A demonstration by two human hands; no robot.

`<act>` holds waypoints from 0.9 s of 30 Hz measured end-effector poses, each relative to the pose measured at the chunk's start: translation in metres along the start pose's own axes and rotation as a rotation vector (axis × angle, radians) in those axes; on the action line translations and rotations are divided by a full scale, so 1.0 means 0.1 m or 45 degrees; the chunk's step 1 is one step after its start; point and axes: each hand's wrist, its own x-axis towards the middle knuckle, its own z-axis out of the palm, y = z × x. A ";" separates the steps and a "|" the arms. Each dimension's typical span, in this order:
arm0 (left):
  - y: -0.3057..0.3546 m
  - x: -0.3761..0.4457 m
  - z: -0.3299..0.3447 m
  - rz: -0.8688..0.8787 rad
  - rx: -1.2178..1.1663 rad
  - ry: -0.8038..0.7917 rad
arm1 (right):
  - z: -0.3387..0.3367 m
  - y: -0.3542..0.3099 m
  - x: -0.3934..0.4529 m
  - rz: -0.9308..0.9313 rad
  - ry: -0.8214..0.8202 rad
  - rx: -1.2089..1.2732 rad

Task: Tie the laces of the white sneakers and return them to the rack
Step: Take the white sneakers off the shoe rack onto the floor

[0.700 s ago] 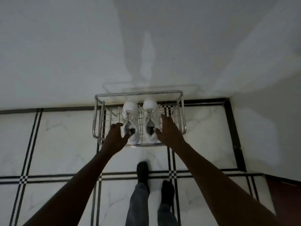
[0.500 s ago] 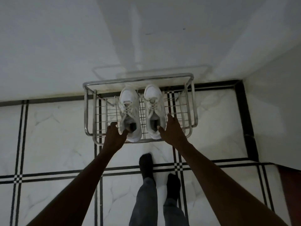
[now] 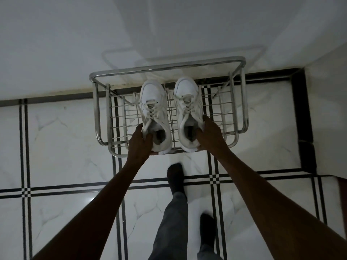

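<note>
White sneakers (image 3: pixel 170 117) on rack (image 3: pixel 167 67), left hand (image 3: pixel 139 143), right hand (image 3: pixel 211 136) gripping heels

Single head view, steeply downward, close above rack (image 3: pixel 167 67), floor (image 3: pixel 62 139)

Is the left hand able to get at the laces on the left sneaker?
Probably yes: the left hand already grips the left sneaker at its heel, and the laces lie uncovered just ahead.
</note>
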 end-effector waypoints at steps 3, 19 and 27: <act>-0.07 -0.25 0.02 0.041 -0.073 0.020 | 0.01 0.04 -0.24 -0.063 0.024 0.032; -2.16 -2.12 0.91 0.088 -0.116 0.176 | 0.96 2.02 -2.10 -0.343 0.100 0.041; -3.57 -1.67 1.63 0.021 -0.164 0.108 | 1.94 3.25 -1.73 -0.046 0.020 0.047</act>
